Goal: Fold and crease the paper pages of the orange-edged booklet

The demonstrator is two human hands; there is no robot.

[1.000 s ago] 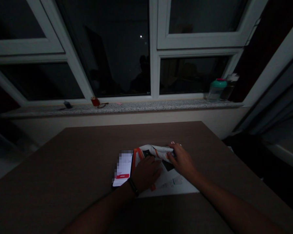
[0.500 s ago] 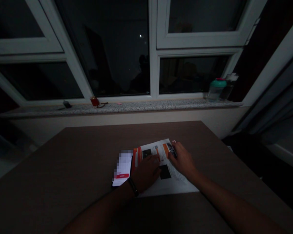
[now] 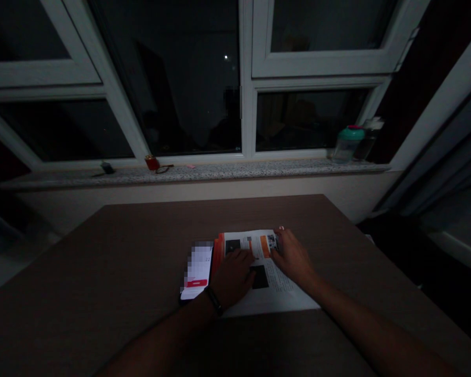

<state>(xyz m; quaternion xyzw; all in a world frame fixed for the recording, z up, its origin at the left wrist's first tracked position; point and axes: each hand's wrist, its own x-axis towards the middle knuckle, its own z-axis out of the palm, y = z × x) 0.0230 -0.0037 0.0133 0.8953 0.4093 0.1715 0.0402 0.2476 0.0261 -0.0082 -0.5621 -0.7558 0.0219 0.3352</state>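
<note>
Phone (image 3: 198,269) lies beside left hand (image 3: 233,275), laid open, partly hiding booklet (image 3: 275,298); whether right hand (image 3: 292,256) grips its edge is unclear.

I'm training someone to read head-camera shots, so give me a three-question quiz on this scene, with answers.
1. True or false: the lit phone lies to the left of the printed pages.
2. Who wears the dark wristband? A) the right arm B) the left arm C) both arms
3. How many hands touch the pages?

Key: 1. True. 2. B. 3. Two: the left hand and the right hand.
</note>
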